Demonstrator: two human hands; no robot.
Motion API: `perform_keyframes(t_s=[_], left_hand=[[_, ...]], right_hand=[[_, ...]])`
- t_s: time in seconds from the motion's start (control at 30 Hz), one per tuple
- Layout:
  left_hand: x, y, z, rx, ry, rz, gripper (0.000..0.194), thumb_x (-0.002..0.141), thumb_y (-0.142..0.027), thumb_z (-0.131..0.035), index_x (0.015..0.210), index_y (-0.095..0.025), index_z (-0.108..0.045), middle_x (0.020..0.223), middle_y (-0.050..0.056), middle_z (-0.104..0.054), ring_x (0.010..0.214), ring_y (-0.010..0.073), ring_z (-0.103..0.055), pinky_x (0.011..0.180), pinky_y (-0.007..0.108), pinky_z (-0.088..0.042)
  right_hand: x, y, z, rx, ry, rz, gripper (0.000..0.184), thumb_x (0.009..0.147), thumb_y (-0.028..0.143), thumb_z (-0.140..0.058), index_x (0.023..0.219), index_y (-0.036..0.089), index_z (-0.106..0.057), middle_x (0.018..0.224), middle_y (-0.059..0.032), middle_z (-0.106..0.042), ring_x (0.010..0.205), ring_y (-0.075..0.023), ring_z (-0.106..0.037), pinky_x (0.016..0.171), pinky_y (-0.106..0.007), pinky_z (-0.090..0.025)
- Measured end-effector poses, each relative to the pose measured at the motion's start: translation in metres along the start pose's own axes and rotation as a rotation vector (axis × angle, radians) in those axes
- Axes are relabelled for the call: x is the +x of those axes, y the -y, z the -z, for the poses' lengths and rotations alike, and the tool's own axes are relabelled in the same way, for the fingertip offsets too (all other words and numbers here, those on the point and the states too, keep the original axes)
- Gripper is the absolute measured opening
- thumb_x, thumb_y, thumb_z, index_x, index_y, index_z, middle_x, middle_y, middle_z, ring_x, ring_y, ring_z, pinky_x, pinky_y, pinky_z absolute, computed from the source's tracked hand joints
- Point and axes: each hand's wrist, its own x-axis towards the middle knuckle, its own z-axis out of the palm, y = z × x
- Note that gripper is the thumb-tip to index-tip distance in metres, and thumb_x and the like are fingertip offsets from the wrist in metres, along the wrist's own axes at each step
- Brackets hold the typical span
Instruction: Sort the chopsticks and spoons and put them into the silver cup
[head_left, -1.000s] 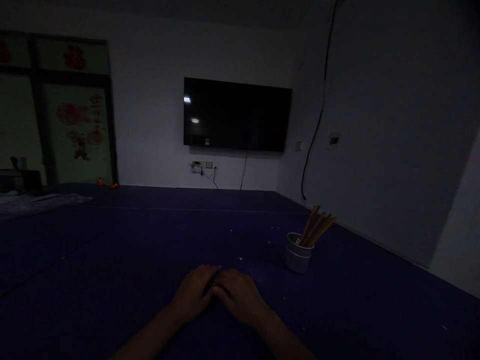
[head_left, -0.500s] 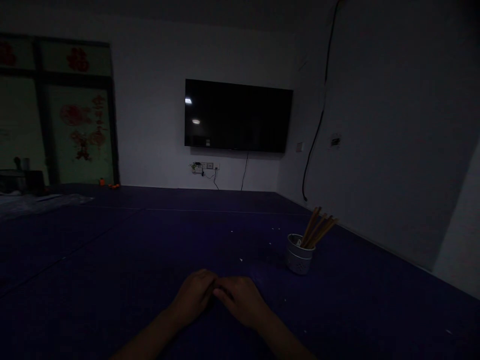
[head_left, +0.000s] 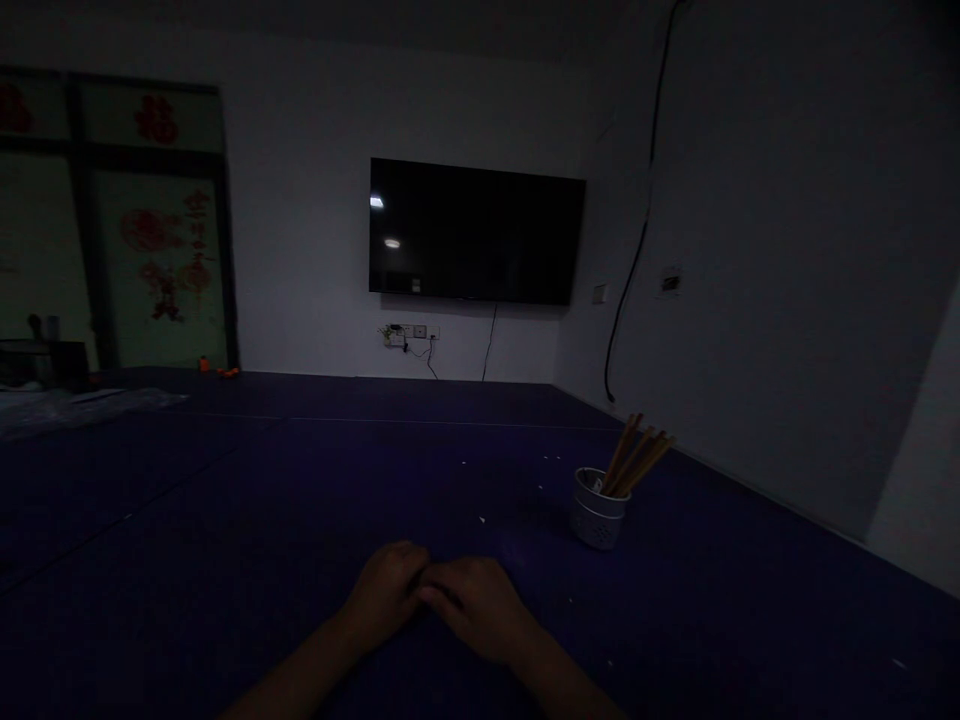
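Note:
My left hand [head_left: 386,592] and my right hand [head_left: 474,603] rest together on the dark blue tabletop [head_left: 360,480], close to me. The fingers of both are curled and pressed against each other where they meet. No object shows in either hand, though the undersides of the fingers are hidden. Ahead and to the right of my right hand stands a grey perforated cup [head_left: 598,522], apart from it. Several wooden sticks [head_left: 637,462], like chopsticks, lean out of the cup to the right.
Small white scraps [head_left: 482,519] dot the tabletop. Clear plastic wrap [head_left: 97,405] and a dark box-like thing [head_left: 67,362] lie at the far left, near small orange objects [head_left: 228,373]. A television [head_left: 476,232] hangs on the far wall; a black cable [head_left: 637,245] runs down the right wall.
My hands have drawn closer together, and their fingers have curled in more against each other. The view has shifted very slightly. The cup and sticks stay in place.

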Motion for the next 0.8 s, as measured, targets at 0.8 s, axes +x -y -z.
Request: perform_keyframes(t_s=[0.8], left_hand=[[0.003, -0.010, 0.011, -0.025, -0.022, 0.110, 0.045, 0.092, -0.045, -0.033, 0.061, -0.019, -0.053, 0.061, 0.001, -0.056, 0.061, 0.0131, -0.051, 0.059, 0.024, -0.035]], right_hand=[[-0.002, -0.021, 0.005, 0.023, -0.238, -0.148, 0.038, 0.094, 0.043, -0.036, 0.108, 0.023, -0.066, 0.103, -0.0061, -0.071, 0.090, -0.0207, -0.066, 0.080, -0.030, -0.046]])
